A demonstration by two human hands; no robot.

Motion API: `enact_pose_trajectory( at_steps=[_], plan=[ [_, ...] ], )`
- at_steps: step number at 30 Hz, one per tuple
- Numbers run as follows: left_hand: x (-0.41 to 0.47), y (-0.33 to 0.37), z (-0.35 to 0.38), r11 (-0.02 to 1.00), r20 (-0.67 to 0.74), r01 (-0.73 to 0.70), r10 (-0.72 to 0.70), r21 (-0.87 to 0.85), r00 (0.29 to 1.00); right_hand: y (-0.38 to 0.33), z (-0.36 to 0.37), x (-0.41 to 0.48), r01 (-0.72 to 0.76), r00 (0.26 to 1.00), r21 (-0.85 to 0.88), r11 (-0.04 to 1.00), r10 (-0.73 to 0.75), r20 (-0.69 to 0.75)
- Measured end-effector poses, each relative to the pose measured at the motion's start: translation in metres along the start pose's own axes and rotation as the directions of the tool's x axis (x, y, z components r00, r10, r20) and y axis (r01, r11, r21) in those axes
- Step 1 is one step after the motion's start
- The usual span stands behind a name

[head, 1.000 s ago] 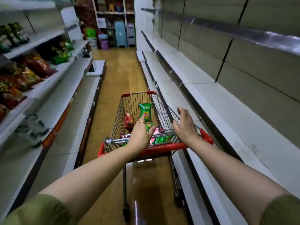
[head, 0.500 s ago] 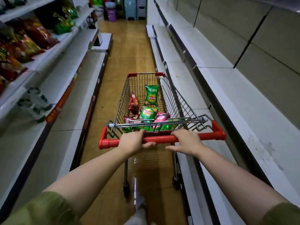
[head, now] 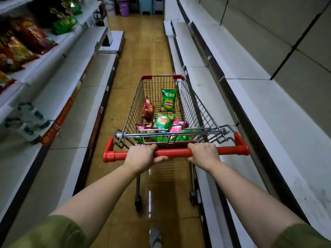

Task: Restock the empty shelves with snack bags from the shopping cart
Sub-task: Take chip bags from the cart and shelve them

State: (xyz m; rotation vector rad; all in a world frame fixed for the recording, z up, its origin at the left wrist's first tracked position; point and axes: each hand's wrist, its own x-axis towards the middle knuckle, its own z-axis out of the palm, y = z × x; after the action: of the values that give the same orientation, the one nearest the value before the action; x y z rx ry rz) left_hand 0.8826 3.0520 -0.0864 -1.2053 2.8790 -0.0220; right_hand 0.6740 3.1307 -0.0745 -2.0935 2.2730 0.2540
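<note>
2 hands [head: 143,154] [head: 204,153] grip handle [head: 172,152]; snack bags [head: 163,121] beyond.

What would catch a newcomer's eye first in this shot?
The shopping cart in mid-aisle stands out, its red handle gripped by the left hand and right hand, with bright green, red and pink snack bags in the basket. Bare white shelves run along the right; stocked bags sit upper left.

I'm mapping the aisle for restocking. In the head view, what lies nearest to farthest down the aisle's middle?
Nearest first: shoe → left hand and right hand gripping the red handle → heaped snack bags → upright green bag → cart's red front rim → purple bin.
</note>
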Motion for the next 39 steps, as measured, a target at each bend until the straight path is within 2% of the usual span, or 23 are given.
enact_pose_trajectory(
  at_steps=[10,17,23,27,33,39],
  plan=[
    [0.108,-0.052,0.002,0.999,-0.03,0.014,-0.015,-0.03,0.999,0.029,-0.016,0.113,0.006,1.0,0.012,1.0,-0.006,-0.01],
    [0.18,-0.085,-0.001,1.0,0.018,0.012,-0.011,-0.02,1.0,0.05,-0.025,0.187,0.019,1.0,0.015,1.0,-0.018,-0.025],
    [0.251,-0.118,-0.001,1.0,-0.004,0.012,-0.012,0.005,1.0,0.07,-0.035,0.264,0.028,0.999,0.015,0.999,-0.028,-0.016],
    [0.299,-0.142,-0.003,0.999,-0.051,0.019,-0.021,-0.038,0.998,0.085,-0.042,0.321,0.051,0.999,0.031,0.998,-0.05,-0.015],
    [0.365,-0.172,-0.014,0.989,-0.008,0.059,-0.061,-0.136,0.998,0.105,-0.052,0.396,0.07,0.998,0.038,0.997,-0.07,-0.004],
    [0.422,-0.201,-0.015,0.986,0.044,0.099,-0.094,-0.132,0.995,0.117,-0.056,0.456,0.048,0.999,0.099,0.994,-0.046,-0.019]
  ],
)
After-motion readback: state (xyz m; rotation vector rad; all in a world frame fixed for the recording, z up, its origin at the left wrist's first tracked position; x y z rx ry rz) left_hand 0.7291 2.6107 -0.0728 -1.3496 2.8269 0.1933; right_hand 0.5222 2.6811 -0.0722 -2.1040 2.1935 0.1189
